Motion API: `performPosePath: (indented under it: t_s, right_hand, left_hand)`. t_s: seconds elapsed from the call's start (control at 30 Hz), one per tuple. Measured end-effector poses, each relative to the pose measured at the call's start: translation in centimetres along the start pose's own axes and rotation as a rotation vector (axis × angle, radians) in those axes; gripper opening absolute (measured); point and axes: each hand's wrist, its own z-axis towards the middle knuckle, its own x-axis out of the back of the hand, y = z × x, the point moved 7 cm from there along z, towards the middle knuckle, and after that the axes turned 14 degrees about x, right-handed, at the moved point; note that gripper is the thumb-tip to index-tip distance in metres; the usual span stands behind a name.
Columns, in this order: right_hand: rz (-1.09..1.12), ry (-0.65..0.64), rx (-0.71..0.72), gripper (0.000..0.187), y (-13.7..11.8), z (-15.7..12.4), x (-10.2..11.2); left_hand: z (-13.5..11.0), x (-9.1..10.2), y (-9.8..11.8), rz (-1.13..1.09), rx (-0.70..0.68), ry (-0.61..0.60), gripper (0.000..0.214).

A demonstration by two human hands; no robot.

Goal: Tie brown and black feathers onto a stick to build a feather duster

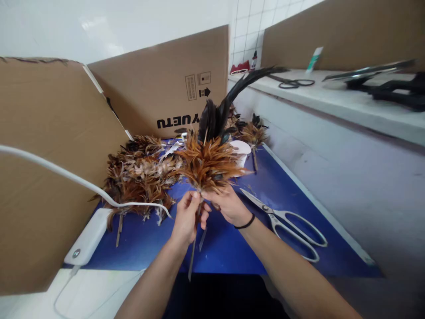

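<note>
A bunch of orange-brown feathers (208,163) with dark tail feathers (232,95) rising from its top stands upright over the blue mat (232,248). My left hand (186,219) is closed around its thin stick just under the feathers. My right hand (227,206), with a black band on the wrist, pinches the base of the bunch from the right. The stick's lower end (191,259) pokes down below my left hand.
A pile of brown feather bundles (139,177) lies left on the mat. White-handled scissors (285,221) lie to the right. Cardboard walls (49,168) stand left and behind. A white power adapter (88,239) with cable sits front left. A shelf (348,102) holds black scissors and tools.
</note>
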Motion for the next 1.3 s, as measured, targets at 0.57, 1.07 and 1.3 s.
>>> performPosePath:
  t_s: [0.57, 1.07, 1.3]
  right_hand:
    - [0.092, -0.079, -0.110, 0.023, 0.4, -0.1, 0.3]
    - [0.017, 0.001, -0.023, 0.026, 0.0, 0.6, 1.6]
    - [0.028, 0.039, -0.037, 0.026, -0.4, 0.5, 1.5]
  left_hand:
    - [0.2, -1.6, 0.1, -0.097, 0.225, -0.247, 0.031]
    - [1.2, -1.9, 1.6, -0.012, 0.039, -0.069, 0.032]
    - [1.8, -2.4, 0.7, 0.010, 0.169, -0.174, 0.037]
